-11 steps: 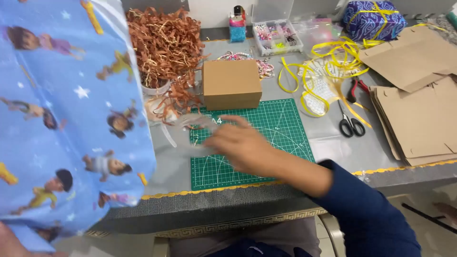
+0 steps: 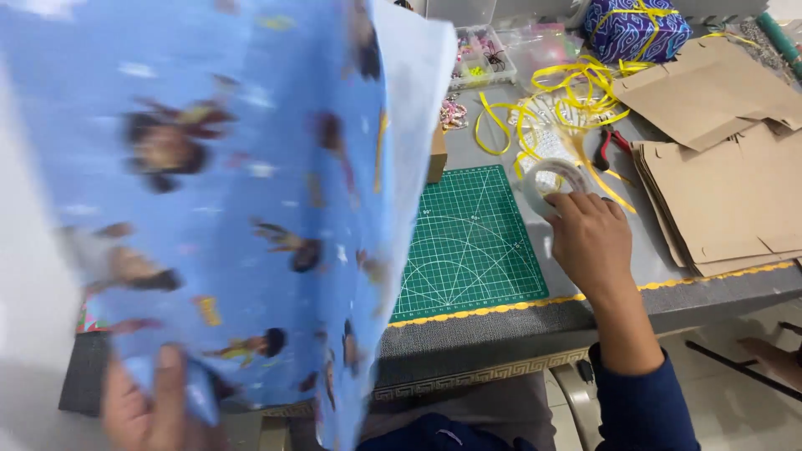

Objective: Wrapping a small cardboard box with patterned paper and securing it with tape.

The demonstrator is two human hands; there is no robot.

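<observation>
My left hand grips the lower edge of a large blue wrapping paper sheet printed with cartoon figures. The sheet hangs raised and blurred over the left half of the table, hiding most of a brown cardboard box. My right hand rests on the grey table to the right of the green cutting mat, fingers closed on a clear tape roll.
Yellow ribbon lies tangled behind the mat. Flat brown cardboard sheets are stacked at the right, red-handled pliers beside them. A wrapped blue parcel and a clear bead organiser stand at the back.
The blue sheet swung right and now covers the box and shredded paper. My right hand moved from over the mat to its right side, holding the tape roll.
</observation>
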